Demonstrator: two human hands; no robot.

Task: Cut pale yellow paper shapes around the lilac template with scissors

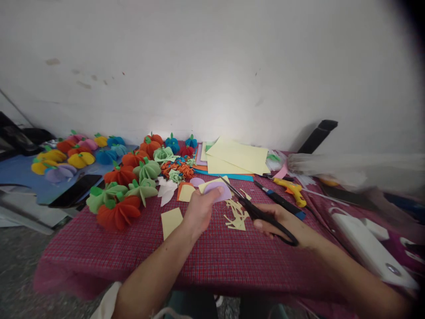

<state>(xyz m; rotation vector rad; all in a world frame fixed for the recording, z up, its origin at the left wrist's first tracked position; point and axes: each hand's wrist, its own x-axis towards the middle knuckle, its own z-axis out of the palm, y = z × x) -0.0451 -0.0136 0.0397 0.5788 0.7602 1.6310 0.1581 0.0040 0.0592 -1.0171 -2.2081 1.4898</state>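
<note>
My left hand pinches a rounded purple piece laid over a pale yellow piece, thumb on top. In my right hand is a pair of black-handled scissors, fingers closed round the handles. The scissor blades reach the right edge of the held pieces; whether they are parted is hard to make out. Thin yellow offcuts lie below the blades. Left of my left hand are a yellow rounded piece on an orange one, and a yellow rectangle.
Several felt-like pumpkins crowd the left. Orange scraps and yellow sheets lie toward the wall. A yellow glue gun, a blue-ended cutter and a white device are on the right. A phone lies at left.
</note>
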